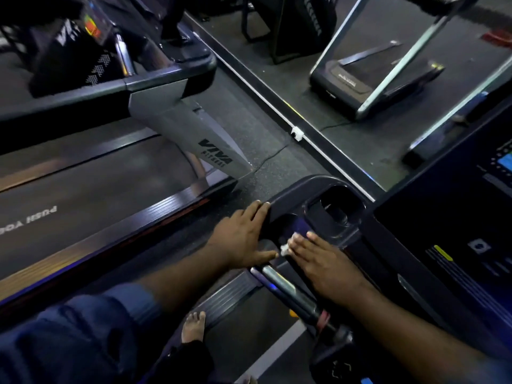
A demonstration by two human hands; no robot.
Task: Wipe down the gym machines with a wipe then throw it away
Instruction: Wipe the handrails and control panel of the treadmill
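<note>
I see the left hand [243, 236] lying flat and loose, fingers straight, on the rim of the black plastic treadmill tray [293, 198]. It holds nothing. The right hand [321, 259] is flat too. Its straight fingers press a small white wipe [284, 247] down on the tray, just beside the left thumb. Only a little scrunched bit of the wipe peeks out, so I cannot tell which way it points.

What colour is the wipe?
White: the wipe peeks out under the right hand, head view.
</note>
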